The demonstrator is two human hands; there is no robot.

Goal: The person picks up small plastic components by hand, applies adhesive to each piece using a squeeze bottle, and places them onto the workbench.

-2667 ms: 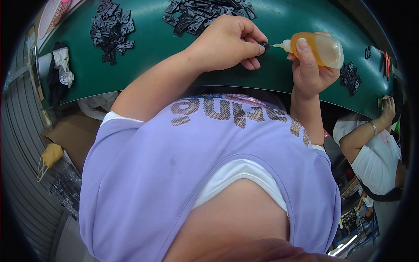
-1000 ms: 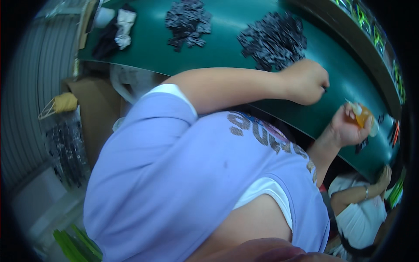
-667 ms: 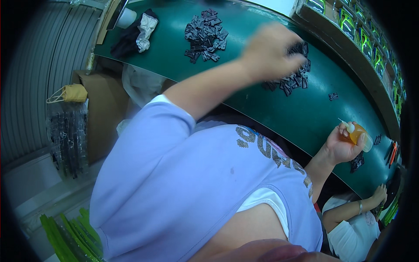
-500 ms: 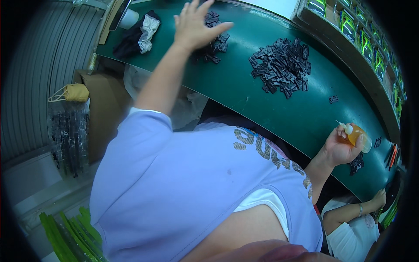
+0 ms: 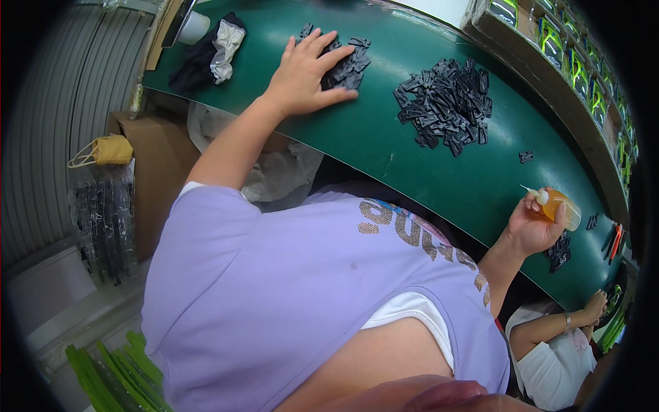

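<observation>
My left hand [image 5: 304, 72] lies flat with fingers spread on a small pile of black plastic parts [image 5: 348, 63] at the far left of the green table [image 5: 405, 158]. A larger heap of the same black parts [image 5: 446, 103] sits to its right. My right hand [image 5: 532, 226] is held over the table's near edge, closed around a small orange squeeze bottle [image 5: 559, 207] with a white nozzle pointing left. A single black part [image 5: 526, 156] lies alone between the heap and the bottle.
A black and grey cloth [image 5: 209, 58] lies at the table's left end. More black parts [image 5: 559, 250] sit by my right hand. Another person [image 5: 563, 347] in white works at the lower right. A cardboard box [image 5: 147, 168] and green strips [image 5: 113, 367] are below left.
My left hand swung from the middle heap far out to the left and came down flat on the small pile. The right hand kept hold of the orange bottle.
</observation>
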